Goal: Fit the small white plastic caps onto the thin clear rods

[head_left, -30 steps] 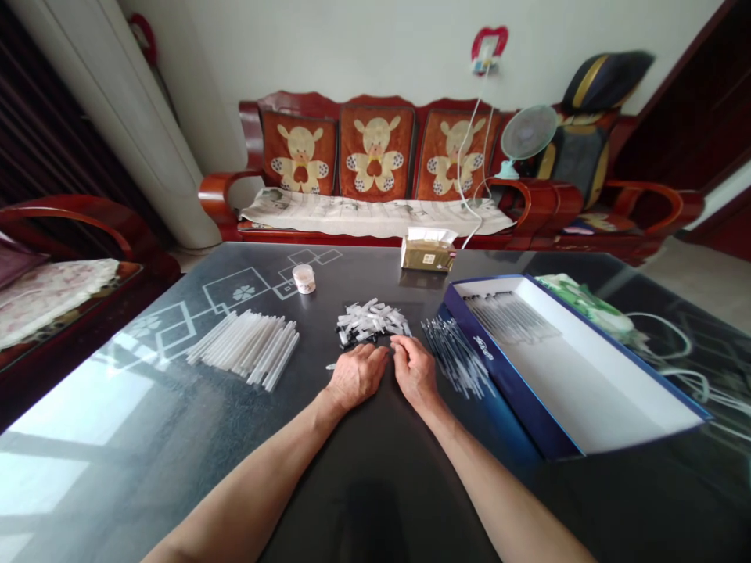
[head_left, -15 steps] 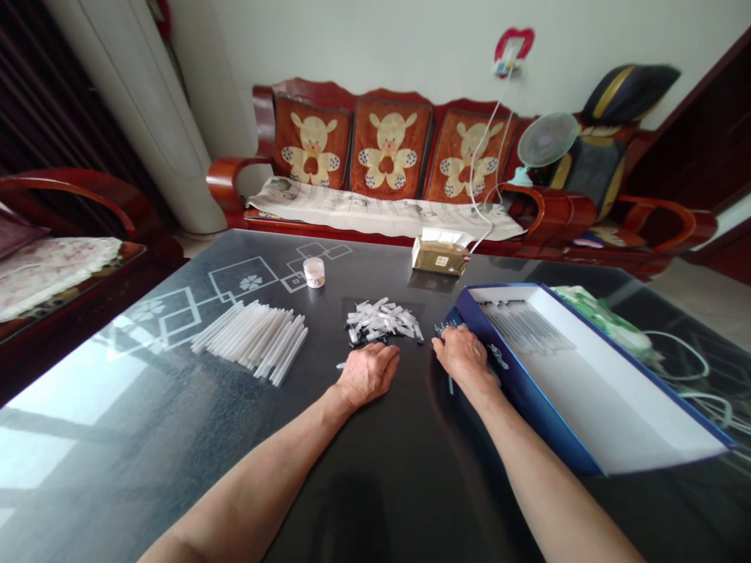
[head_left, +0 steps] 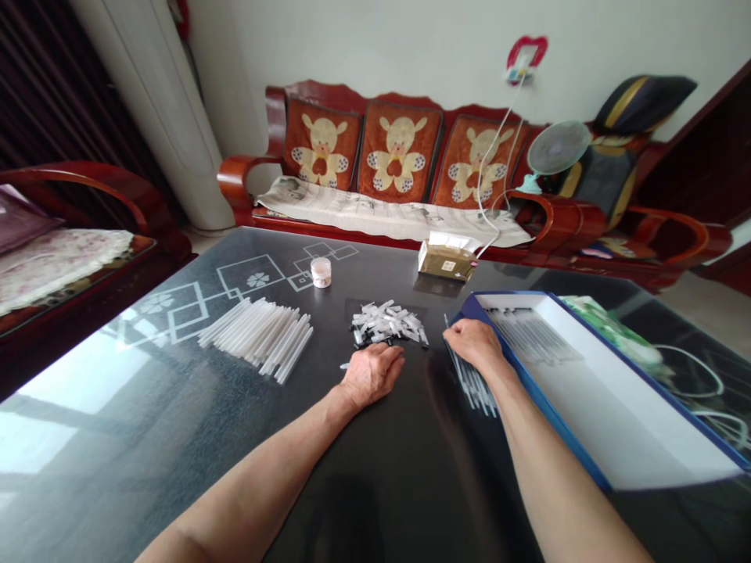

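My left hand [head_left: 374, 372] rests on the dark table with curled fingers, just in front of a heap of small white and black pen parts [head_left: 388, 319]. A pale tip sticks out at its left side; the rest of that piece is hidden. Beside the blue box, my right hand [head_left: 474, 342] pinches a thin pen refill [head_left: 446, 320], of which only the upper end shows past the fingers. Several more refills [head_left: 476, 389] lie on the table under and below this hand. To the left, a row of translucent white pen barrels [head_left: 258, 336] lies side by side.
An open box [head_left: 604, 407], blue outside and white inside, holds a layer of refills [head_left: 531, 332]. Farther back stand a small round jar [head_left: 321, 273] and a tissue pack [head_left: 449, 258]. A green-white packet [head_left: 616, 332] and white cable [head_left: 698, 375] lie right of the box.
My right hand has lifted slightly and shifted, uncovering more of the refills beneath it, and a refill end now shows at its fingertips. My left hand stays in place. The view has turned slightly.
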Motion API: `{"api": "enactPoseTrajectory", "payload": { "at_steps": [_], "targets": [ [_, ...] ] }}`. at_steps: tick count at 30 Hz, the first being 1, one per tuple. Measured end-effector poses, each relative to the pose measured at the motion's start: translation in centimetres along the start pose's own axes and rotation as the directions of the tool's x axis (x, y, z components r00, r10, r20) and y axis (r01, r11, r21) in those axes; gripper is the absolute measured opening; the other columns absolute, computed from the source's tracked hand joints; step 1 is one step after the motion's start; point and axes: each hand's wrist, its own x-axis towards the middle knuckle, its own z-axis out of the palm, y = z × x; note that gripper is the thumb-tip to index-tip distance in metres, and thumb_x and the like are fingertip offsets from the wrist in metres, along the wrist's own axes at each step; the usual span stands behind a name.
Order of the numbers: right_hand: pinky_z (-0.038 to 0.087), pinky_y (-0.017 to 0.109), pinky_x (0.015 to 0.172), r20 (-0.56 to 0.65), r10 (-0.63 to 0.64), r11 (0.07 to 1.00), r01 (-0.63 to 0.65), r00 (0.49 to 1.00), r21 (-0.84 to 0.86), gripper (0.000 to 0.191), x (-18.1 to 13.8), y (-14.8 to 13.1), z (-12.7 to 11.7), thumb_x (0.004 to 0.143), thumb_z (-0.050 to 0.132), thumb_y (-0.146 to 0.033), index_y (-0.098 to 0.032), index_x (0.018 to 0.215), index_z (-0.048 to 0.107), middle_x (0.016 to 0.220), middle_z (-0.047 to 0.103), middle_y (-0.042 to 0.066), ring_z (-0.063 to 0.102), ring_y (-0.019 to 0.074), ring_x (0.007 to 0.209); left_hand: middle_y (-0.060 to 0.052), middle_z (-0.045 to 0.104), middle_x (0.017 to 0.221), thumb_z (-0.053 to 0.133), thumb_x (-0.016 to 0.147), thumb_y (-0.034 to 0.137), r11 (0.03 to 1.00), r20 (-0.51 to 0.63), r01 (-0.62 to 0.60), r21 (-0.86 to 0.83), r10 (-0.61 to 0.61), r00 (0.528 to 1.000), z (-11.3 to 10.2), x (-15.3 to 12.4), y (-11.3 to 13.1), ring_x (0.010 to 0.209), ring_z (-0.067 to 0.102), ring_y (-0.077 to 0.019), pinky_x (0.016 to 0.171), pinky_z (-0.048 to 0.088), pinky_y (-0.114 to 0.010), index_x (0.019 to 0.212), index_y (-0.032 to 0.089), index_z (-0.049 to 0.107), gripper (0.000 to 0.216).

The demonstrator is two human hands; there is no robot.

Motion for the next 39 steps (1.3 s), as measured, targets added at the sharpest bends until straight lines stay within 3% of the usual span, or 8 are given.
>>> {"api": "enactPoseTrajectory", "payload": {
  "at_steps": [3, 6, 8, 11, 15, 24, 32, 39],
  "targets": [
    [0.048, 0.027, 0.061, -0.074, 0.001, 0.862, 0.036, 0.997, 0.505, 0.020, -0.7, 0.8, -0.2, 0.073, 0.060, -0.036, -0.018, 0.079, 0.067, 0.075, 0.072, 0.008, 0.067, 0.0197, 0.071, -0.004, 0.066, 0.085, 0.045, 0.095, 0.034, 1.000, -0.016, -0.004, 0.002, 0.004, 1.000, 0.1, 0.0, -0.1, 0.079, 0.065, -0.0154, 0.069, 0.053, -0.024, 0.111, 0.020, 0.063, 0.028],
    [0.045, 0.022, 0.052, 0.020, 0.012, 0.367, -0.023, 1.000, 0.930, 0.032, -2.0, 0.4, 1.0, 0.068, 0.069, -0.039, -0.021, 0.092, 0.060, 0.074, 0.071, 0.002, 0.064, 0.0138, 0.062, -0.003, 0.066, 0.084, 0.045, 0.095, 0.035, 1.000, -0.040, 0.006, 0.005, -0.006, 0.999, -0.1, -0.1, 0.0, 0.079, 0.065, -0.0149, 0.067, 0.052, -0.023, 0.113, 0.021, 0.063, 0.029],
    [0.047, 0.022, 0.053, 0.086, -0.071, 0.070, -0.081, 0.994, 0.994, 0.035, -3.1, -0.3, 2.3, 0.065, 0.075, -0.036, -0.023, 0.093, 0.059, 0.075, 0.069, -0.001, 0.064, 0.0125, 0.063, -0.003, 0.065, 0.082, 0.044, 0.096, 0.035, 1.000, -0.050, 0.013, 0.008, -0.012, 0.999, -0.2, 0.0, 0.1, 0.078, 0.064, -0.0143, 0.066, 0.051, -0.022, 0.114, 0.022, 0.063, 0.030],
    [0.052, 0.024, 0.059, 0.114, -0.189, -0.131, -0.140, 0.975, 0.981, 0.035, -4.8, -1.5, 4.4, 0.064, 0.077, -0.029, -0.024, 0.096, 0.062, 0.082, 0.069, -0.001, 0.065, 0.0125, 0.071, -0.003, 0.065, 0.080, 0.044, 0.096, 0.036, 1.000, -0.062, 0.026, 0.011, -0.026, 0.998, -0.4, 0.0, 0.3, 0.075, 0.064, -0.0136, 0.066, 0.050, -0.021, 0.112, 0.022, 0.065, 0.030],
    [0.052, 0.025, 0.059, 0.150, -0.241, -0.184, -0.197, 0.959, 0.963, 0.029, -6.0, -2.7, 6.2, 0.071, 0.072, -0.037, -0.022, 0.094, 0.064, 0.080, 0.067, 0.000, 0.063, 0.0128, 0.071, -0.003, 0.067, 0.082, 0.046, 0.095, 0.035, 0.998, -0.085, 0.064, 0.010, -0.063, 0.994, -0.4, 0.1, 0.3, 0.077, 0.065, -0.0140, 0.068, 0.051, -0.022, 0.105, 0.021, 0.066, 0.026],
    [0.034, 0.021, 0.043, 0.074, -0.092, -0.150, -0.087, 0.993, 0.985, 0.036, -6.0, -3.2, 7.3, 0.079, 0.059, -0.055, -0.020, 0.070, 0.055, 0.049, 0.049, -0.005, 0.045, 0.0090, 0.044, -0.003, 0.069, 0.086, 0.045, 0.095, 0.035, 0.996, -0.085, 0.094, 0.009, -0.093, 0.992, -0.3, 0.0, 0.3, 0.078, 0.066, -0.0139, 0.069, 0.051, -0.022, 0.102, 0.021, 0.065, 0.025],
    [0.038, 0.022, 0.047, 0.014, -0.210, 0.051, -0.003, 0.978, 0.999, 0.039, -6.1, -2.7, 8.2, 0.086, 0.052, -0.055, -0.018, 0.075, 0.059, 0.052, 0.052, -0.004, 0.047, 0.0094, 0.046, -0.002, 0.067, 0.082, 0.046, 0.095, 0.033, 0.997, -0.078, 0.081, 0.014, -0.080, 0.994, -0.4, 0.1, 0.4, 0.076, 0.065, -0.0143, 0.067, 0.051, -0.023, 0.103, 0.021, 0.065, 0.024],
    [0.040, 0.023, 0.052, -0.027, -0.298, 0.122, 0.066, 0.954, 0.990, 0.033, -6.3, -2.6, 8.1, 0.090, 0.049, -0.050, -0.020, 0.088, 0.062, 0.059, 0.053, -0.004, 0.048, 0.0104, 0.052, -0.003, 0.066, 0.081, 0.046, 0.095, 0.033, 0.997, -0.056, 0.078, 0.025, -0.077, 0.995, -0.5, 0.0, 0.3, 0.075, 0.064, -0.0145, 0.067, 0.050, -0.023, 0.104, 0.021, 0.066, 0.025]
  ]
}}
